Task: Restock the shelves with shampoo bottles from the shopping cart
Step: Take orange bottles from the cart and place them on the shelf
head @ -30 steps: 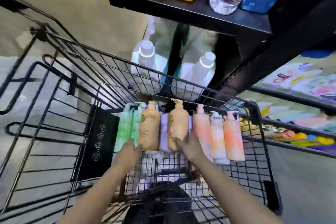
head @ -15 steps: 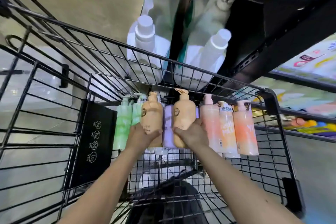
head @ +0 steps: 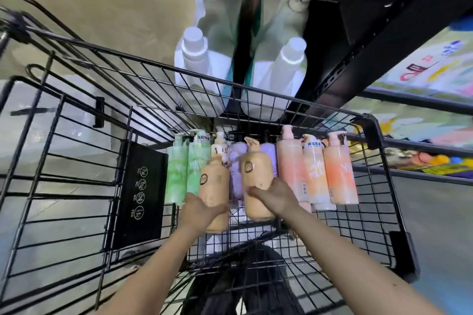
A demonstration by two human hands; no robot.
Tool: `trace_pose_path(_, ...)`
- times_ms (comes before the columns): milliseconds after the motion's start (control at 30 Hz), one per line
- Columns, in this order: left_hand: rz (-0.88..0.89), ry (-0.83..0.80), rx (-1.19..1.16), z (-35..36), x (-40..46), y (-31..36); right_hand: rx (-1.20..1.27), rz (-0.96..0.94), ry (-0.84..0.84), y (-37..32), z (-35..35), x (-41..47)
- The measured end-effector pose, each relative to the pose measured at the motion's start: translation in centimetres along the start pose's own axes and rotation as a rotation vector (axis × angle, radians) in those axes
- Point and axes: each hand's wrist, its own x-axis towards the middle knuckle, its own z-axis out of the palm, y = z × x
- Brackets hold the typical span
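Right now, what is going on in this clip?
A person is reaching into a black wire shopping cart lined with shampoo bottles. The left hand grips one tan pump bottle and the right hand grips another tan bottle. Green bottles, purple bottles and orange bottles lie in the row. The shelves stand just beyond.

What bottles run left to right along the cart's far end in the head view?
Two green bottles → tan bottle in the left hand → tan bottle in the right hand → three orange-pink bottles.

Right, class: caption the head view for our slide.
Left hand and right hand each lift a tan bottle from the cart.
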Motion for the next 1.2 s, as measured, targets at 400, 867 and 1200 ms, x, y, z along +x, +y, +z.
trace_pose_path(400, 0.076, -0.173, -0.382, 0.3, -12.9, 2.9, 0.479, -0.004, -0.066, 7.8, -10.0, -14.5)
trace_pose_path(867, 0.403, -0.249, -0.608, 14.2, -33.1, 14.6, 0.748, -0.244, 0.044, 23.2, -28.0, -24.5)
trace_pose_path(1200, 0.545, -0.26, -0.632, 22.3, -40.1, 23.5, 0.781, -0.427, 0.06, 28.2, -41.5, -26.2)
